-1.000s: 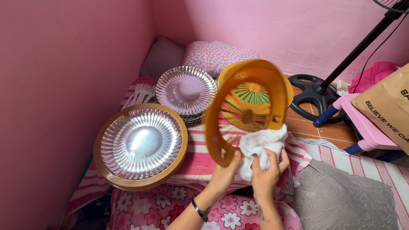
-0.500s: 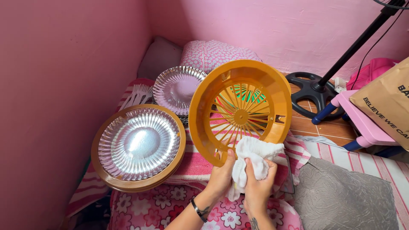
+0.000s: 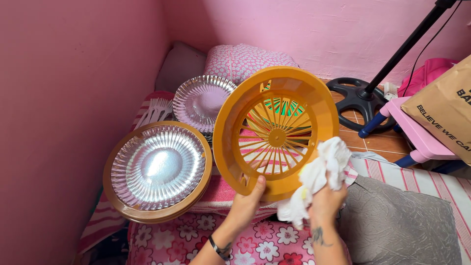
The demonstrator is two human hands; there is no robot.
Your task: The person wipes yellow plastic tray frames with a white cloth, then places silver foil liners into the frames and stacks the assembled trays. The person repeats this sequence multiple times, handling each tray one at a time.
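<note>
Orange holder (image 3: 277, 132) now tilted open-face to camera; left hand (image 3: 248, 203) grips rim, right hand (image 3: 324, 198) clutches cloth (image 3: 321, 172), lifted off.

Pink walls (image 3: 73, 73) fill the left side and top of the frame. A black stand base (image 3: 360, 100) rests on the tiled floor (image 3: 382, 142) at upper right, beside a pink chair (image 3: 417, 135). A grey cushion (image 3: 397, 223) lies lower right.
</note>
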